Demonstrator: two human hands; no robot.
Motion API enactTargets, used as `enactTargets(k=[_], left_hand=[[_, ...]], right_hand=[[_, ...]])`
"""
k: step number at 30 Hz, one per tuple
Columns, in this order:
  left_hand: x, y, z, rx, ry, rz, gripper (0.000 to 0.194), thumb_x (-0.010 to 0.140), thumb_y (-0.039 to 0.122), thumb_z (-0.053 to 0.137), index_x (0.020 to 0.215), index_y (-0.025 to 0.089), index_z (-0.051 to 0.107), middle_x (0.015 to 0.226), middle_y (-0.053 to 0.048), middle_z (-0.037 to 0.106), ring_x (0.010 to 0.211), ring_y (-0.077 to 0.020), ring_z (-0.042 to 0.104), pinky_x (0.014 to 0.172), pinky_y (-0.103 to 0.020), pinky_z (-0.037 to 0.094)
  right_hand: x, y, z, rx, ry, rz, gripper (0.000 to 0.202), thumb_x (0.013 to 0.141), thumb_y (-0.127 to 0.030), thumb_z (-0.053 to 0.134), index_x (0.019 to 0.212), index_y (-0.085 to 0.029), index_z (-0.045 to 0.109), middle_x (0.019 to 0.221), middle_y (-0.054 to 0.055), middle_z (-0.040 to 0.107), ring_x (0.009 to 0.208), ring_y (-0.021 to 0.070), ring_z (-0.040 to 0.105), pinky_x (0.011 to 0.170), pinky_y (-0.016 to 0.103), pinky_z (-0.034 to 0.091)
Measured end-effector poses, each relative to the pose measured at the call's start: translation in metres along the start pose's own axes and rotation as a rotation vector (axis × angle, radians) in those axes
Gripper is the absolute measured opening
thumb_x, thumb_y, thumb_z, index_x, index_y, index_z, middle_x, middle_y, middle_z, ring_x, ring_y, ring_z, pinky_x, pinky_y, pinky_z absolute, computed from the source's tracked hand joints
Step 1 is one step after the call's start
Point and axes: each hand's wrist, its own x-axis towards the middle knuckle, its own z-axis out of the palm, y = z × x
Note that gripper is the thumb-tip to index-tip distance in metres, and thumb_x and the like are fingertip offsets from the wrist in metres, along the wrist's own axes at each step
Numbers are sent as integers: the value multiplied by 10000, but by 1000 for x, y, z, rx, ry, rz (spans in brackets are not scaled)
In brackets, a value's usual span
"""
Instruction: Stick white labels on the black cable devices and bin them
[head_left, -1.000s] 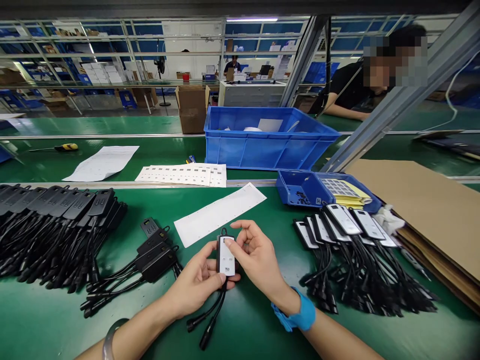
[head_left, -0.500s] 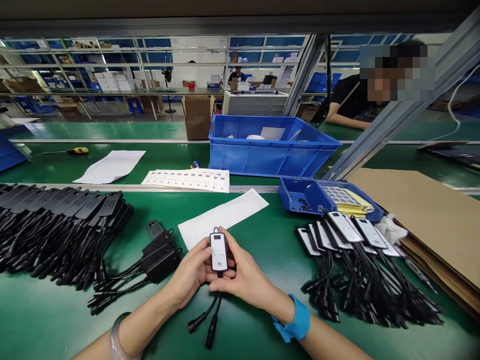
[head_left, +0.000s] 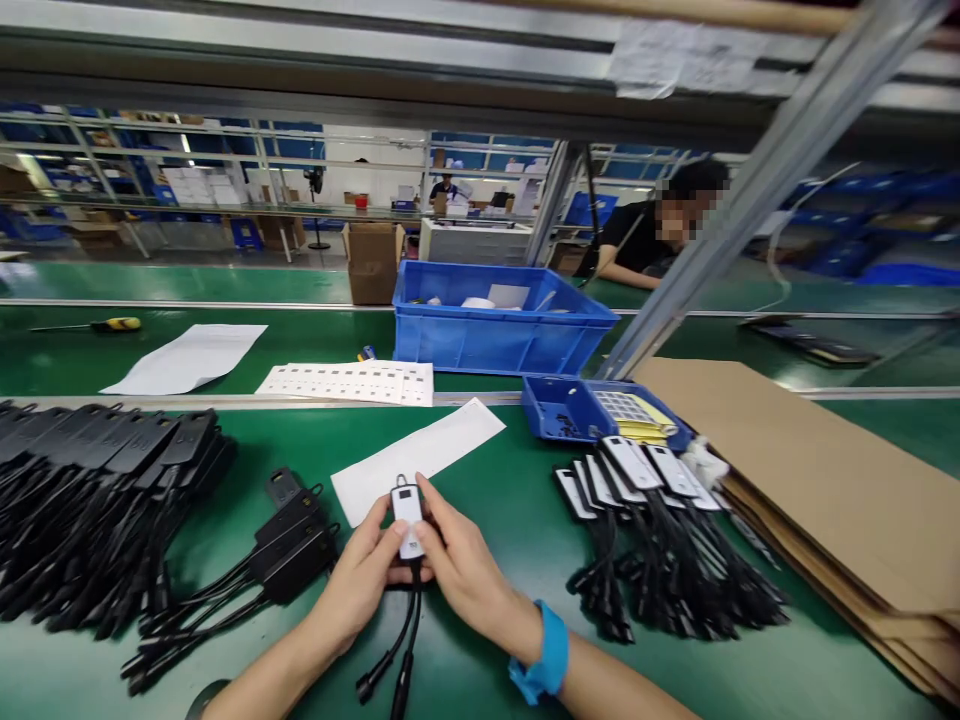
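Between my two hands is a small controller box (head_left: pixel 407 510) with a white face, a dark little window, a wire loop on top and two black cable ends hanging below. My left hand (head_left: pixel 369 560) grips its left side, thumb on the white face. From the right, my right hand (head_left: pixel 461 555) closes on it, thumb also on the face. Behind it lies a white paper strip (head_left: pixel 427 450). Left of my hands are several black controllers (head_left: pixel 292 560) with cables, and a larger row of them (head_left: pixel 142 440) farther left. White-faced controllers (head_left: pixel 630 465) are piled at the right.
A large blue bin (head_left: pixel 502 335) stands behind, with a small blue tray (head_left: pixel 562 410) before it. Label sheets (head_left: pixel 337 382), a paper sheet (head_left: pixel 187 355) and a screwdriver (head_left: pixel 112 325) lie at the back left. Cardboard (head_left: pixel 810 470) is stacked right; a metal post (head_left: pixel 720 240) slants above. A co-worker (head_left: pixel 637 235) sits beyond.
The camera view has turned to the right and tilted up, shifting the scene left and down. Both thumbs have come onto the controller's white face.
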Motion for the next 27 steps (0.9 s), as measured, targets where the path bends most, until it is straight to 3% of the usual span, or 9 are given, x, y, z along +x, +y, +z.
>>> enactTargets(k=[3, 7, 10, 13, 16, 19, 23, 25, 27], left_hand=[[0, 4, -1, -118, -53, 24, 766, 868, 603, 589, 1437, 195, 280, 1254, -141, 579, 1064, -255, 598, 879, -354, 509], [0, 8, -6, -5, -96, 44, 801, 874, 678, 504, 1465, 206, 240, 1288, -153, 562, 1158, -293, 547, 962, -421, 463], [0, 9, -10, 141, -62, 64, 783, 850, 701, 515, 1418, 194, 336, 1296, -155, 550, 1145, -292, 546, 939, -403, 478], [0, 7, -10, 213, -39, 89, 715, 839, 687, 543, 1332, 178, 451, 1249, -144, 576, 1068, -272, 576, 875, -364, 506], [3, 3, -10, 279, -37, 109, 642, 823, 665, 574, 1228, 168, 549, 1158, -138, 618, 987, -259, 602, 813, -339, 519], [6, 0, -12, 486, -70, 203, 491, 825, 569, 604, 1125, 181, 614, 1081, -124, 640, 956, -255, 606, 785, -328, 515], [5, 1, -19, 968, -60, 433, 256, 878, 308, 493, 1065, 209, 637, 1070, -104, 635, 967, -256, 583, 876, -396, 494], [3, 3, -22, 1146, -74, 478, 292, 869, 222, 442, 1099, 199, 620, 1140, -116, 605, 1060, -275, 553, 947, -446, 469], [3, 4, -24, 1255, -83, 482, 331, 863, 173, 418, 1141, 191, 598, 1202, -125, 570, 1124, -280, 524, 991, -464, 449]], right_hand=[[4, -3, -4, -179, 1, -106, 679, 867, -252, 593, 1476, -178, 301, 1270, 148, 550, 1106, 293, 540, 958, 455, 482], [16, -13, -34, -284, 103, -152, 510, 882, -156, 530, 1381, -192, 433, 1254, 128, 555, 1136, 258, 541, 995, 422, 466], [18, -22, -82, -437, 251, -89, 433, 885, -164, 518, 1318, -171, 513, 1173, 134, 544, 1056, 240, 576, 947, 390, 491], [8, -21, -141, -740, 340, 99, 402, 905, -214, 504, 1299, -147, 546, 1097, 131, 575, 984, 236, 603, 909, 373, 497], [-10, -7, -192, -1035, 401, 355, 378, 895, -208, 493, 1242, -97, 597, 1078, 165, 623, 994, 270, 618, 908, 374, 484], [-25, 15, -222, -1101, 440, 450, 393, 862, -144, 460, 1206, -17, 602, 1037, 236, 640, 938, 336, 639, 831, 436, 494], [-27, 31, -225, -1153, 425, 467, 381, 847, -127, 455, 1178, -23, 612, 1042, 250, 645, 913, 357, 641, 809, 460, 488], [-17, 27, -210, -1157, 421, 381, 379, 875, -153, 441, 1201, -44, 601, 1114, 245, 624, 986, 356, 622, 856, 465, 477], [0, 19, -184, -1058, 335, 252, 373, 911, -189, 423, 1223, -77, 593, 1187, 215, 606, 1079, 323, 592, 937, 439, 453]])
